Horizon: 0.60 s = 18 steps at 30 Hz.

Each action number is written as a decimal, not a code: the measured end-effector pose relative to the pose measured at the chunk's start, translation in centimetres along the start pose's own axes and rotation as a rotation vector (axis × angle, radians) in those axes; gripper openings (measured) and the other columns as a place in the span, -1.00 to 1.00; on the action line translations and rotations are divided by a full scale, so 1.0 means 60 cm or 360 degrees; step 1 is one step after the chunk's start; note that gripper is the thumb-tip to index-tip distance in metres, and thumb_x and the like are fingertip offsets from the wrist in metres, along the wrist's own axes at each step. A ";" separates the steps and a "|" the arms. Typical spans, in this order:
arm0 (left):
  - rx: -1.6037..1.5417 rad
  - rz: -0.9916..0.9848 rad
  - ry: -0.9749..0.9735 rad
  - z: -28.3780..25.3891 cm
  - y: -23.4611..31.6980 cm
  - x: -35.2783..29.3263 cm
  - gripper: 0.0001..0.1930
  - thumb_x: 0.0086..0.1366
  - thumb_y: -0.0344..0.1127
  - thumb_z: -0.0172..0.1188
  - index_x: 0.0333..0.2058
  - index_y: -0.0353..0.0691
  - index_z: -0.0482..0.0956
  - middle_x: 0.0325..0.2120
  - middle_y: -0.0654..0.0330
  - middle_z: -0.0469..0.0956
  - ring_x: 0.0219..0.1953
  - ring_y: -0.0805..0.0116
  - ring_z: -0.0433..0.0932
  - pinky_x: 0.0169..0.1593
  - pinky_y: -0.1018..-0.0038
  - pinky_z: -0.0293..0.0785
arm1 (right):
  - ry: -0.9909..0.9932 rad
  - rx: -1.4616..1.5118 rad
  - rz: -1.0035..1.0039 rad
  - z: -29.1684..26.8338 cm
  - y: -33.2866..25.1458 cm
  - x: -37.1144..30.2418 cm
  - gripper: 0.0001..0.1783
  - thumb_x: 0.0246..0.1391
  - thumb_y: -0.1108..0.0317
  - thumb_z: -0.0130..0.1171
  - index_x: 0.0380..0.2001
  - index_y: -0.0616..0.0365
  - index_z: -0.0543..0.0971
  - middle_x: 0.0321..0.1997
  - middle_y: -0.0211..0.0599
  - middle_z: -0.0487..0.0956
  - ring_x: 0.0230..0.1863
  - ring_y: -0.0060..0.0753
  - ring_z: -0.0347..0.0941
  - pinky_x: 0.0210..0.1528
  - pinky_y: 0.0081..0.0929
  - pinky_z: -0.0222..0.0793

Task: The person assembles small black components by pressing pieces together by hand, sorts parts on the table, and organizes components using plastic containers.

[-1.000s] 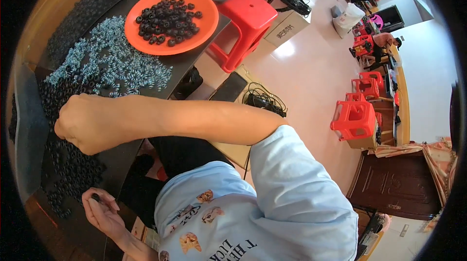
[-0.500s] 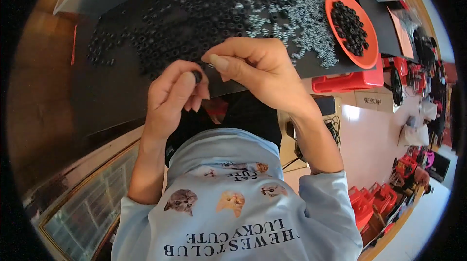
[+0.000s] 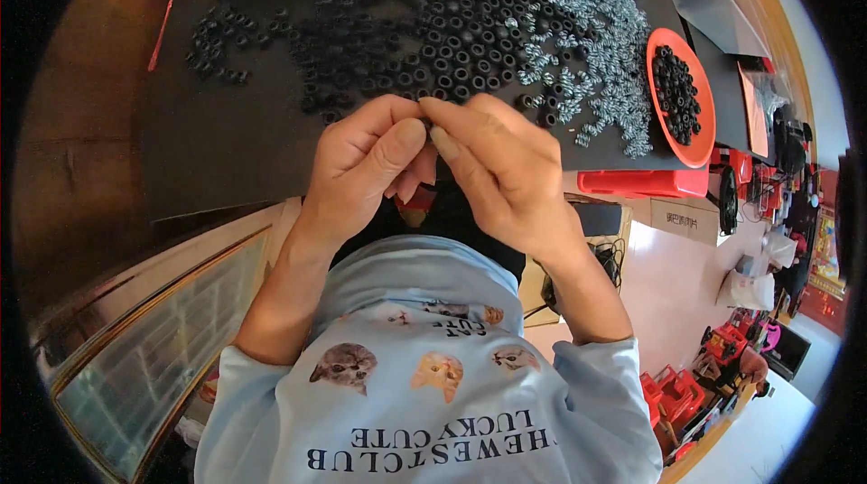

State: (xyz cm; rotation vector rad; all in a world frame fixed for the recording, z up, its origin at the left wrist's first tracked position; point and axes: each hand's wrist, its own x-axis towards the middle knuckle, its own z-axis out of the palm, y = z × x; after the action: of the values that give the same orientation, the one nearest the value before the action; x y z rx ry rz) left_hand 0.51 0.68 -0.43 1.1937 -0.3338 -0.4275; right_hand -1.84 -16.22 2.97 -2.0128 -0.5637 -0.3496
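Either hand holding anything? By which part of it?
Can't tell: bare left hand and bare right hand meet, their grip hiding any item between them.

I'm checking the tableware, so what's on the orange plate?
The orange plate carries a heap of small black pieces, with bare rim visible around it. The pieces underneath and the plate's middle below the heap are covered, so those can't be seen.

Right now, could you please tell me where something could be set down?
The widest bare patch on the dark table lies left of the left hand, between the small black rings and the near edge. Ahead of the right hand, it is crowded: rings and silvery coils reach toward the orange plate.
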 end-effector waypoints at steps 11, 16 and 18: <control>-0.0193 -0.0147 0.0008 -0.003 0.009 0.002 -0.71 0.37 -0.14 0.01 -0.24 -0.29 0.49 -0.61 0.28 0.50 -0.66 0.68 0.34 -0.60 0.75 0.21 | 0.0014 -0.0037 -0.0129 -0.001 0.008 -0.003 -0.67 0.04 0.59 0.09 -0.07 0.38 0.50 -0.55 -0.21 0.40 -0.55 -0.39 0.33 -0.50 -0.52 0.26; -0.0199 -0.0120 0.0041 -0.005 0.007 0.000 -0.73 0.37 -0.15 0.03 -0.25 -0.26 0.50 -0.62 0.30 0.50 -0.66 0.68 0.34 -0.61 0.75 0.21 | -0.0008 -0.0268 -0.0196 0.000 0.006 0.004 -0.64 -0.15 0.64 0.21 -0.17 0.35 0.55 -0.56 -0.23 0.43 -0.62 -0.35 0.38 -0.61 -0.49 0.27; -0.0148 -0.0161 0.0013 -0.006 0.008 0.002 -0.75 0.36 -0.15 0.05 -0.26 -0.24 0.51 -0.63 0.33 0.49 -0.67 0.70 0.34 -0.63 0.74 0.20 | -0.0055 -0.0279 -0.0236 -0.005 0.010 0.015 -0.66 -0.17 0.64 0.22 -0.20 0.34 0.56 -0.55 -0.23 0.44 -0.62 -0.36 0.39 -0.61 -0.50 0.28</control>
State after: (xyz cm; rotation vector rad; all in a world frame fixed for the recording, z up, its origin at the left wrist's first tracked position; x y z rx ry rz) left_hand 0.88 1.07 -0.08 1.1243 -0.2447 -0.5208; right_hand -0.74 -16.51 3.12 -2.1536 -0.7282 -0.4684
